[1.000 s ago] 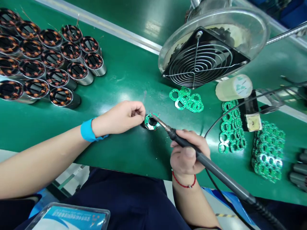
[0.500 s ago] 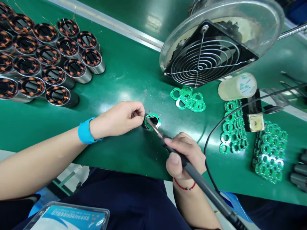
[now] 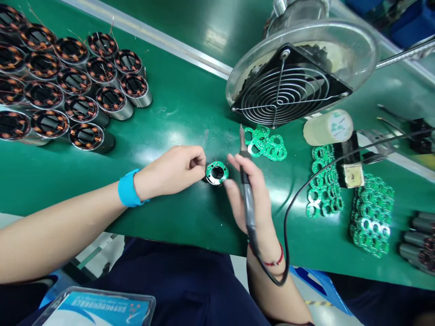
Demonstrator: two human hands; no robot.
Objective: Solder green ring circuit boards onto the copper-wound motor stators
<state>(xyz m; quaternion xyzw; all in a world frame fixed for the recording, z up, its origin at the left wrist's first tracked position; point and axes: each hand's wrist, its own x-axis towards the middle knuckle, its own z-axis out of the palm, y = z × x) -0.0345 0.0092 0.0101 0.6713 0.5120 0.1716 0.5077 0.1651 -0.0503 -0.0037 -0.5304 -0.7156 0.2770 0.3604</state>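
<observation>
At far left, roughly 16 cylindrical metal stators wound with copper wire (image 3: 84,86) stand clustered, some cut off by the frame. 1 black square wire-guarded fan (image 3: 288,86) sits far right. 3 heaps of green ring-shaped circuit boards (image 3: 267,142) lie right, uncountable. 1 black-handled soldering iron (image 3: 247,199), 1 cream tape roll (image 3: 328,127).

The left hand (image 3: 173,170) sat mid-frame, fingers pinched together, forearm running to the lower left. The right hand (image 3: 253,194) lay just right of it, fingers loosely extended.
</observation>
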